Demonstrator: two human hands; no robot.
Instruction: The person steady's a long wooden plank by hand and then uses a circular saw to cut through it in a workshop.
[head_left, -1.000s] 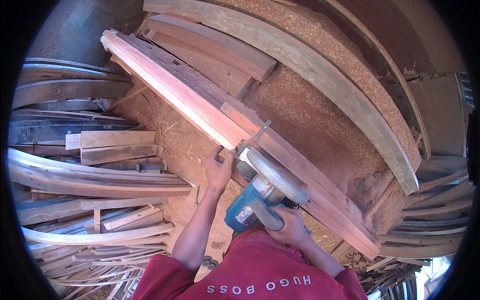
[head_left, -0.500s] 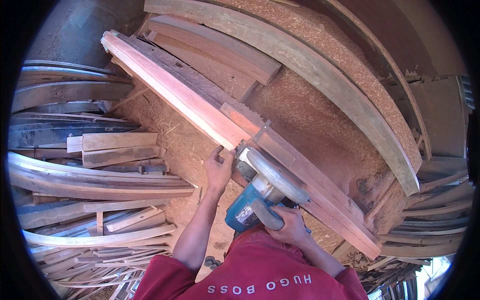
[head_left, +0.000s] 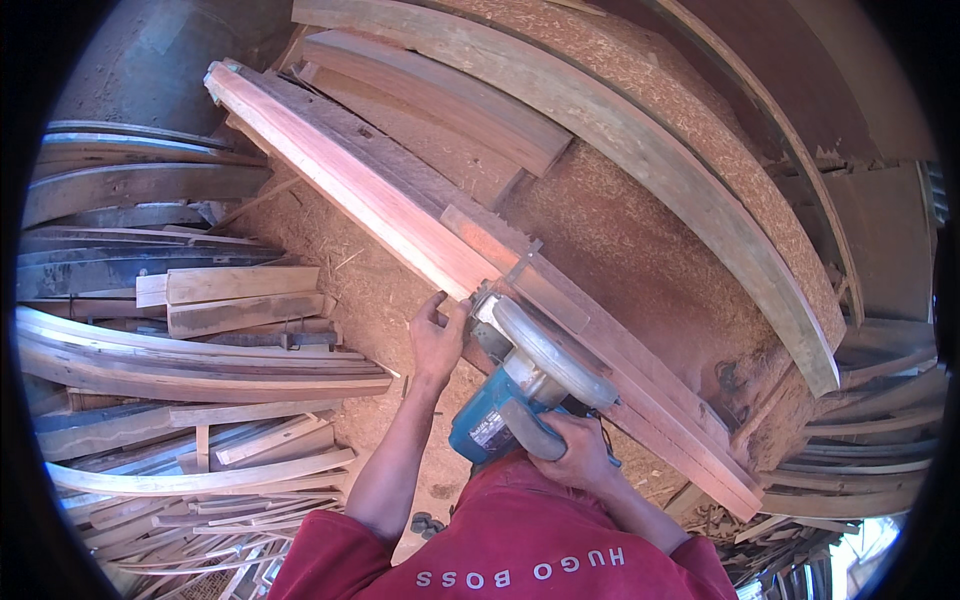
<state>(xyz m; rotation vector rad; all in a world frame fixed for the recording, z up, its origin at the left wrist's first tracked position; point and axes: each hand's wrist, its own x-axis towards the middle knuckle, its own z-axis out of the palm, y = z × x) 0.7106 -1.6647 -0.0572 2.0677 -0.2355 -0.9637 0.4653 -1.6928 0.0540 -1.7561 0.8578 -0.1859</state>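
Observation:
My right hand (head_left: pixel 583 452) is wrapped round the rear handle of a teal circular saw (head_left: pixel 482 418) with a silver blade guard. The saw rests on a long reddish wooden beam (head_left: pixel 350 185) that runs from far left to near right. At the saw's front, my left hand (head_left: pixel 436 335) has its fingers curled against the front edge of the base, beside the beam's near edge. A metal guide bar (head_left: pixel 524 262) sticks out from the saw's front across the beam. The blade is hidden under the guard, and my left fingertips are partly hidden.
Stacks of curved planks (head_left: pixel 200 365) fill the left side. Beyond the beam lie a short thick block (head_left: pixel 450 100) and a long curved timber (head_left: pixel 640 150) among sawdust. More boards (head_left: pixel 860 490) are piled at right. Sawdust covers the ground (head_left: pixel 370 300).
The view has shifted very slightly. Both hands, the saw and the beam hold nearly the same places, with no clear travel of the saw.

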